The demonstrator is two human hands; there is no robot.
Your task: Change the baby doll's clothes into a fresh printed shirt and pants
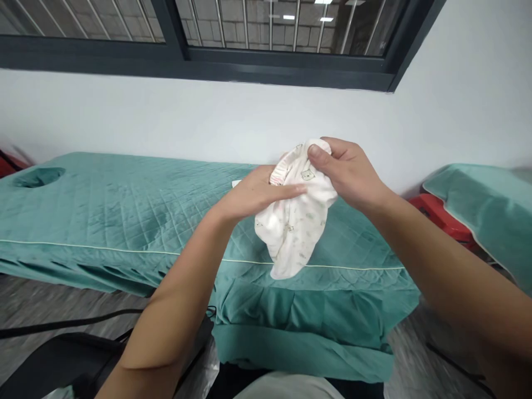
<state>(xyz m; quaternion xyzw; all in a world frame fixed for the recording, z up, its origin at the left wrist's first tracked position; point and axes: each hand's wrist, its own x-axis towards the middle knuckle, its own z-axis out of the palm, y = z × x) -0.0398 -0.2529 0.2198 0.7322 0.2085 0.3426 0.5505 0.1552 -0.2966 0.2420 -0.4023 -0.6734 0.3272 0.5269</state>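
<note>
Both your hands are clamped on the white animal-print garment [305, 219]: left hand [257, 191] beside the gathered edge [279, 173], thumb across the front; right hand [351, 172] pinching the top. It hangs over the green quilted bed cover [124, 208]. Should handle light, soft, floppy; gathered edge likely the best hold.

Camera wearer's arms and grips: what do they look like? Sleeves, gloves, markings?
Left arm and right arm: bare human forearms, no sleeve, watch, cable or marking visible. Left grip and right grip: ungloved human hands, no ring visible, though some fingers are hidden. Pale clothing shows at the bottom edge.
</note>
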